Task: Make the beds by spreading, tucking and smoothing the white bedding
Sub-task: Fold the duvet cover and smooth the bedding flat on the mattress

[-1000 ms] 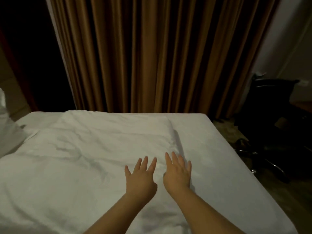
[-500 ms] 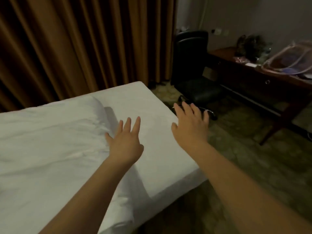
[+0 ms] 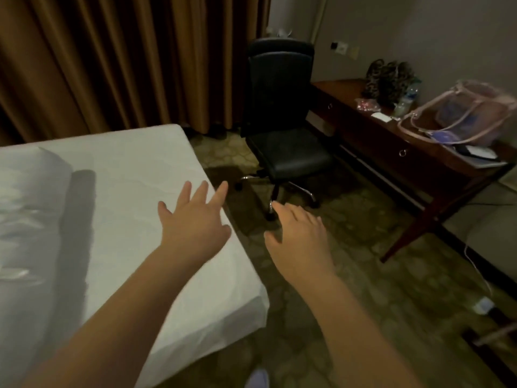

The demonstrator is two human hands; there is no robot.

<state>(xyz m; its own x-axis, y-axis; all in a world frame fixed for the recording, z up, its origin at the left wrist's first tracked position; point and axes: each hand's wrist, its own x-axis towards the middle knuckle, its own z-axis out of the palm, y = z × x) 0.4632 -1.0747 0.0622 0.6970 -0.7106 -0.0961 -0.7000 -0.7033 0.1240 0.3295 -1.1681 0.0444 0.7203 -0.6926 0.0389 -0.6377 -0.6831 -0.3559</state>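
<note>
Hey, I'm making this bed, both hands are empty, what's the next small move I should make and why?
Probably move the left hand to the duvet and grip its edge to spread it rightward. The duvet lies bunched at the left, the sheet beside it is bare, and the right hand hangs open over the carpet.

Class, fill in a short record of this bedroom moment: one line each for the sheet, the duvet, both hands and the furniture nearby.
Sheet: flat, corner covered
Duvet: heaped on the sheet, at the view's left
Left hand: open, fingers spread, above the sheet's edge
Right hand: open, past the sheet, above the floor
Nearby: black chair, desk with pink bag, curtain
</note>
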